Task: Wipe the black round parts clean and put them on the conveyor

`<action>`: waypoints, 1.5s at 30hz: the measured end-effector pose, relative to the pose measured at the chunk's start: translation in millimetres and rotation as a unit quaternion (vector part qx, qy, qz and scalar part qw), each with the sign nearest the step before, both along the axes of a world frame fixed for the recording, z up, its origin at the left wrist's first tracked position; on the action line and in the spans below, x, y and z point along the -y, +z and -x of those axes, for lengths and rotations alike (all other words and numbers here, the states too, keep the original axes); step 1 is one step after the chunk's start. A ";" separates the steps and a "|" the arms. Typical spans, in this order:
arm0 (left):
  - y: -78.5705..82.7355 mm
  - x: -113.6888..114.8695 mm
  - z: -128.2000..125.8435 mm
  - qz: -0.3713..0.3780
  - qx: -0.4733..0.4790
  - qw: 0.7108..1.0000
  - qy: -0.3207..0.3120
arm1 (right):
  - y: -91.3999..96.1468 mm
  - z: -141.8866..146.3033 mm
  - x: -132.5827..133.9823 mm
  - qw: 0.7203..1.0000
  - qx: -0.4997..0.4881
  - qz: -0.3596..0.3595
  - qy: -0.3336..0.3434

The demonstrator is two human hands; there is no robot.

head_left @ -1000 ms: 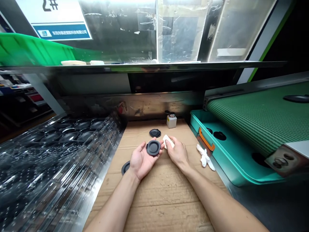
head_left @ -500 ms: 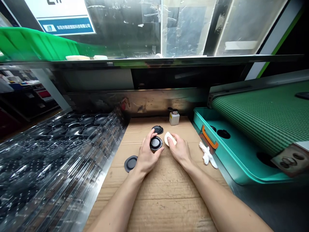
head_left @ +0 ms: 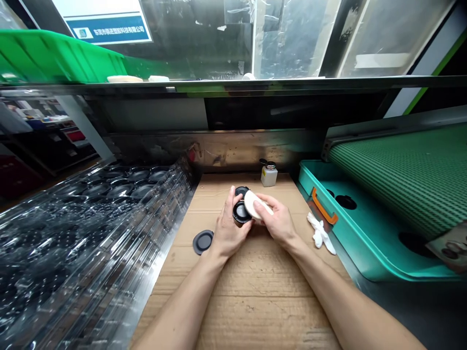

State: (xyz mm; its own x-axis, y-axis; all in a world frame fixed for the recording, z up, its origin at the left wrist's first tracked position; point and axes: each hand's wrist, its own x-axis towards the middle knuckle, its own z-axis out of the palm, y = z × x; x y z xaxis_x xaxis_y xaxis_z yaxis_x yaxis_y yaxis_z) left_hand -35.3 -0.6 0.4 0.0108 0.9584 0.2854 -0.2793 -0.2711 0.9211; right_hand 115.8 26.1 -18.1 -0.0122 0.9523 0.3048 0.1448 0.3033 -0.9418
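My left hand [head_left: 231,226] grips a round black plastic part [head_left: 240,214] by its rim, thumb at the near side and fingers at the far side. My right hand [head_left: 279,218] pinches a white round pad [head_left: 254,204], which overlaps the right side of the black part; whether they touch I cannot tell. Just beyond lies a second black round part [head_left: 242,191], partly covered by the fingers and the pad. Left of my left wrist, a flat dark disc [head_left: 203,241] rests on the cardboard [head_left: 255,301].
A small white bottle [head_left: 269,175] with a flipped-up lid stands at the cardboard's far edge. White gloves [head_left: 321,234] lie by a teal tray [head_left: 368,262] under a green conveyor belt [head_left: 404,165]. Clear trays of black parts [head_left: 73,253] are stacked left. A green bin [head_left: 58,58] sits above.
The white pad has moved left, from beside the black part to over its right edge. My hands have come closer together. The whole view has shifted slightly.
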 end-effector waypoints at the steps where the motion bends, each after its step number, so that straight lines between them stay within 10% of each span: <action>1: 0.1 0.2 -0.1 0.006 0.007 1.000 -0.001 | 2.1 0.2 1.3 1.000 0.011 -0.001 0.023; 8: -4.2 -0.8 -4.0 -0.059 -0.082 0.994 0.042 | -4.6 -17.1 -12.5 0.978 0.023 0.002 -0.208; 13: -17.0 -8.9 0.7 -0.175 -0.266 0.942 0.104 | -17.1 -18.8 -16.0 0.976 0.088 0.004 -0.197; 24: -22.4 -6.2 -2.0 -0.260 -0.319 0.900 0.143 | -23.0 -20.9 -17.1 0.967 0.155 0.021 -0.202; 29: -12.3 -22.7 3.8 -0.153 -0.432 0.879 0.131 | -21.6 -20.5 -16.2 0.963 0.176 0.041 -0.202; 34: 3.5 -97.0 5.7 0.060 -0.574 0.794 0.190 | -19.4 -20.9 -14.9 0.961 0.197 0.051 -0.186; 39: 4.6 -159.1 -18.7 0.114 -0.644 0.740 0.155 | -15.9 -22.2 -14.0 0.958 0.215 0.060 -0.179; 45: 8.2 -172.5 -31.6 0.146 -0.704 0.688 0.098 | -13.7 -22.6 -14.0 0.953 0.235 0.062 -0.181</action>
